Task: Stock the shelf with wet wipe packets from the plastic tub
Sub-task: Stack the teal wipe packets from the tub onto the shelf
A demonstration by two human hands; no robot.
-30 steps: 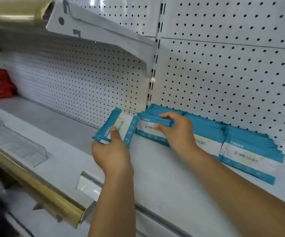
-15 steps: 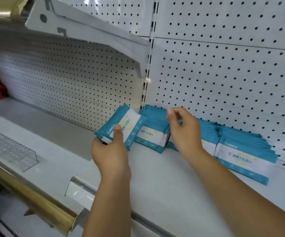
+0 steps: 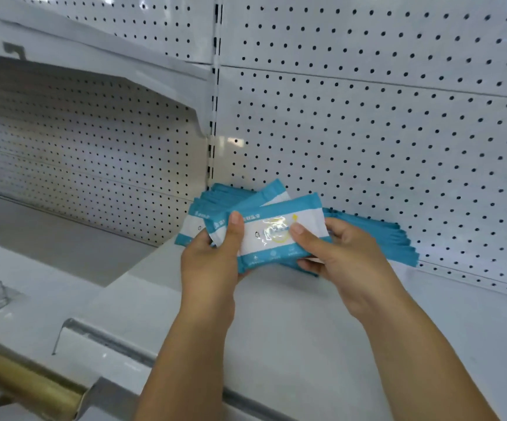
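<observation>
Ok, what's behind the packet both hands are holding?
Other teal packets along the pegboard. The held packet, left hand and right hand hide the middle ones.

Held packet [image 3: 264, 241], between the thumbs of left hand [image 3: 209, 268] and right hand [image 3: 346, 268]: white centre panel, teal borders, yellow-and-blue emblem. Stacked packets [image 3: 398, 241], beyond the right fingers [image 3: 308, 265]: teal edges. Pegboard [image 3: 367, 132], above the fingertips [image 3: 236, 217]: white with a regular grid of dark holes. Rail [image 3: 27, 381]: gold.
</observation>
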